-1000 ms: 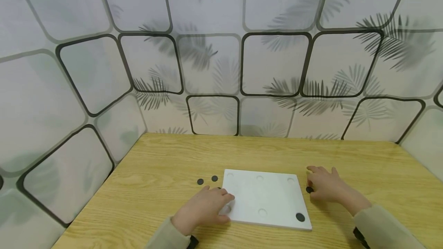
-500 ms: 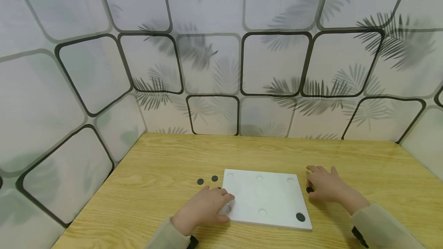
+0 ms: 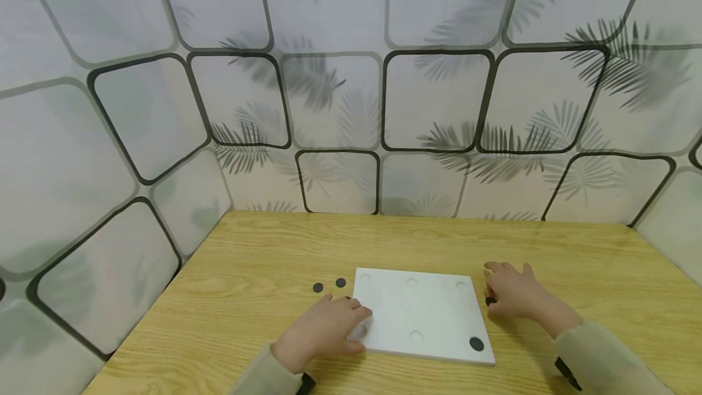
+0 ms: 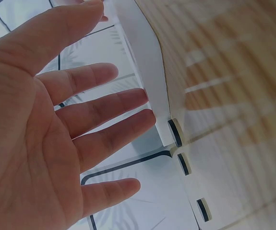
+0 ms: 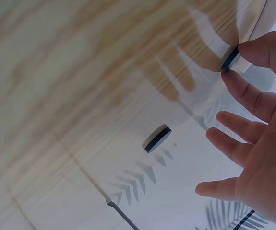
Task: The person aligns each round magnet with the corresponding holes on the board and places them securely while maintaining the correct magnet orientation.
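A white board (image 3: 419,316) with shallow round recesses lies on the table. One black disc (image 3: 476,344) fills its front right recess. My left hand (image 3: 323,329) is at the board's left edge, fingers loosely extended and holding nothing; it partly covers the front left recess. To the right of the board, my right hand (image 3: 515,292) pinches a second black disc (image 5: 230,58) between thumb and index finger, close to the tabletop. Its other fingers are spread. Another disc (image 5: 157,138) lies near that hand in the right wrist view.
Two black discs, a left one (image 3: 318,288) and a right one (image 3: 340,283), lie left of the board. A third (image 4: 175,132) sits by the board's edge, mostly hidden by my left hand in the head view. A patterned wall (image 3: 340,108) rises behind the wooden table (image 3: 263,249).
My right hand and forearm have shifted very slightly to the left, the disc still pinched. The left hand, the board and the other discs look the same.
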A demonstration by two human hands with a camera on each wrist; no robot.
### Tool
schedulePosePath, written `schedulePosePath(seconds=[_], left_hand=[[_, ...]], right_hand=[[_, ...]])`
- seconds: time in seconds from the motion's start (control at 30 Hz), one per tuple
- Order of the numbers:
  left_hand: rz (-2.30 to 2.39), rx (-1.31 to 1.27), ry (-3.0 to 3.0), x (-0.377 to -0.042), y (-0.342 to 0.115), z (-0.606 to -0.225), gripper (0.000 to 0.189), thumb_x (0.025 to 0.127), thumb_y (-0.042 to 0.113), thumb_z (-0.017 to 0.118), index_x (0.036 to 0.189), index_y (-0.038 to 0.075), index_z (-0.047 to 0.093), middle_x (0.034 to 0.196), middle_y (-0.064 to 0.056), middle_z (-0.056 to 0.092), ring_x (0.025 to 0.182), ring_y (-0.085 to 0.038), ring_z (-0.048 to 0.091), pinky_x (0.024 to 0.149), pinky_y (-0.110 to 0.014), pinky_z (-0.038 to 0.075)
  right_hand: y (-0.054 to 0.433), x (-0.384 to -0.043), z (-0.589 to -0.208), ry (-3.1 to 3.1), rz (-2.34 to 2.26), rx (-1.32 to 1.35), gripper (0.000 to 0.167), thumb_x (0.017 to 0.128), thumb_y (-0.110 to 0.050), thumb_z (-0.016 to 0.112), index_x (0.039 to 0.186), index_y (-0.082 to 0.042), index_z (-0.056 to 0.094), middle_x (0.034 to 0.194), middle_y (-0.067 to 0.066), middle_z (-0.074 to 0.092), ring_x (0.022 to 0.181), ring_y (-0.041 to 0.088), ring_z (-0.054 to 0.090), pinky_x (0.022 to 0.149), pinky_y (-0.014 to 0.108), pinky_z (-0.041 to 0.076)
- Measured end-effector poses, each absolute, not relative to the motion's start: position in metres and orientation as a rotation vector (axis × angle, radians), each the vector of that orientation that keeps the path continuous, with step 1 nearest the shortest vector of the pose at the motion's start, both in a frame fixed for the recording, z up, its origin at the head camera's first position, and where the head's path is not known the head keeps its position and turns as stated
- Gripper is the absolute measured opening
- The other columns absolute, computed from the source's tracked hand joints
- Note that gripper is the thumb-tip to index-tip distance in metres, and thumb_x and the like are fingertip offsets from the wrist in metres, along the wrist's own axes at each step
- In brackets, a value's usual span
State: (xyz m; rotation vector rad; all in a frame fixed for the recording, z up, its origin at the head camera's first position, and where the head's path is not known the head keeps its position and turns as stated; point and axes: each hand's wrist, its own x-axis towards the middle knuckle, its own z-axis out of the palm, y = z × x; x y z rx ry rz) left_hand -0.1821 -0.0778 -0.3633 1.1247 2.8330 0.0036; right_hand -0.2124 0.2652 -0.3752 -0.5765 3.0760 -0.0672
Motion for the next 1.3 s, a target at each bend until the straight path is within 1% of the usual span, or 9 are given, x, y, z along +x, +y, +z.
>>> schedulePosePath(seconds=[0.33,0.63,0.97,1.3], left_hand=[[-0.001,1.145,2.844,-0.184,-0.078,-0.367,0.046,0.074,0.042,0.067,0.114,0.020,0.057,0.104,0.007,0.056,0.096,-0.011,0.052,0.084,-0.042,0.041],[0.005,1.150,2.842,-0.184,-0.078,-0.366,0.046,0.075,0.041,0.067,0.114,0.019,0.057,0.104,0.007,0.057,0.096,-0.011,0.053,0.084,-0.042,0.042],[-0.011,1.152,2.845,-0.184,-0.078,-0.365,0.046,0.075,0.041,0.067,0.114,0.019,0.057,0.105,0.006,0.057,0.096,-0.011,0.053,0.084,-0.042,0.042],[-0.009,1.159,2.845,-0.184,-0.078,-0.365,0.046,0.074,0.042,0.067,0.114,0.019,0.058,0.104,0.006,0.057,0.095,-0.011,0.053,0.083,-0.042,0.042]], right_hand=[[0.267,-0.215,-0.377,3.065,-0.053,-0.585,0.028,0.061,-0.016,0.071,0.056,-0.017,0.044,0.120,0.025,0.045,0.110,0.046,0.037,0.078,0.075,0.014],[0.268,-0.215,-0.376,3.073,-0.063,-0.603,0.029,0.061,-0.016,0.072,0.055,-0.017,0.044,0.119,0.025,0.046,0.110,0.047,0.037,0.077,0.076,0.013],[0.265,-0.220,-0.376,3.100,-0.107,-0.598,0.021,0.060,-0.015,0.069,0.056,-0.019,0.049,0.122,0.024,0.044,0.110,0.045,0.037,0.079,0.075,0.014],[0.259,-0.227,-0.375,3.124,-0.093,-0.588,0.023,0.062,-0.016,0.069,0.054,-0.019,0.047,0.123,0.023,0.044,0.110,0.044,0.038,0.080,0.074,0.015]])
